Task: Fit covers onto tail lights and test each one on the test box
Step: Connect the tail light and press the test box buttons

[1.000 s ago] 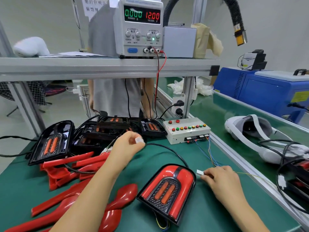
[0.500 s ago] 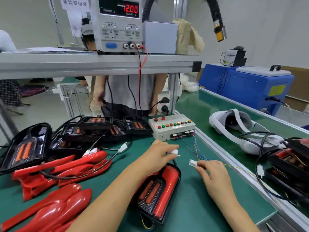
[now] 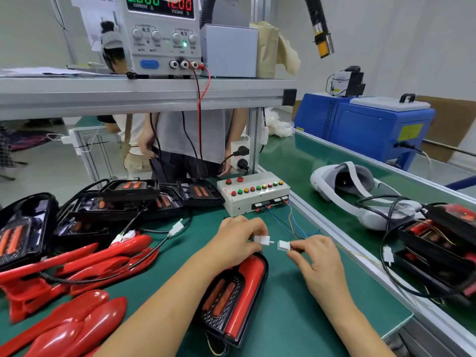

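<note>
Misalignment worries us: left hand (image 3: pixel 237 243) pinches the plug (image 3: pixel 262 239), right hand (image 3: pixel 318 258) the socket (image 3: pixel 283 245), just apart; pushed together skewed, they could jam.

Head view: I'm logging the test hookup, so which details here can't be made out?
- Tail light: the left forearm covers its upper left, so cover seating there is hidden.
- Left connector and right connector: pins too small; left hand and right hand hide the wire ends.
- Power supply readout: digits cut by the top edge.
- Test box: button labels too small.
</note>
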